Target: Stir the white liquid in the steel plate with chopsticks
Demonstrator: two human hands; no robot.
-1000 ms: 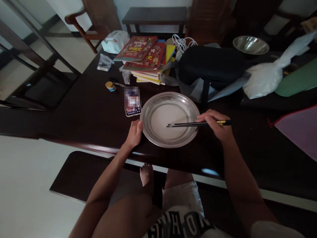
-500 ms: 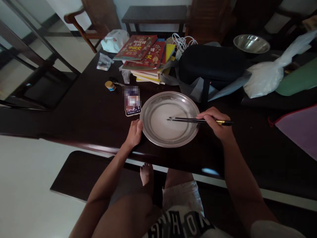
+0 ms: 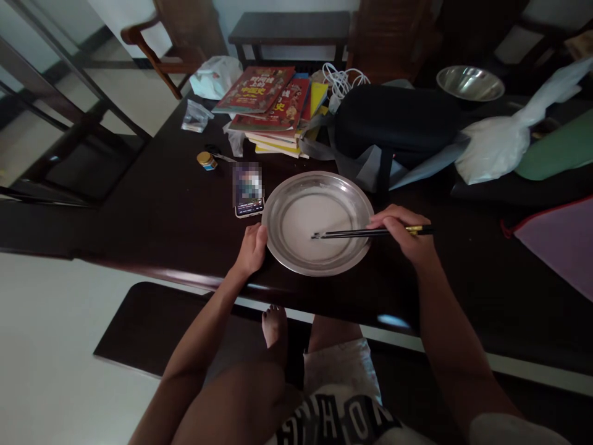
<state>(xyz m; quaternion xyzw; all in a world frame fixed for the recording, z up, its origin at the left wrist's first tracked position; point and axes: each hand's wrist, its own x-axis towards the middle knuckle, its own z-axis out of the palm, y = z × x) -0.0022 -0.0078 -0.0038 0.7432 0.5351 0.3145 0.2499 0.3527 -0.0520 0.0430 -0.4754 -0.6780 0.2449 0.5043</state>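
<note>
A round steel plate holding a thin white liquid sits near the front edge of a dark wooden table. My left hand rests on the table against the plate's left rim, thumb touching the rim. My right hand grips a pair of black chopsticks at the plate's right side. The chopsticks lie almost level, with their tips in the liquid near the plate's middle.
A phone lies just left of the plate, with a small yellow-lidded jar beyond it. Further back are a stack of books, a black case, a white plastic bag, a steel bowl and a green mat.
The chopstick tips swung a little away from me and then back toward me across the liquid. My left hand and the plate stayed put.
</note>
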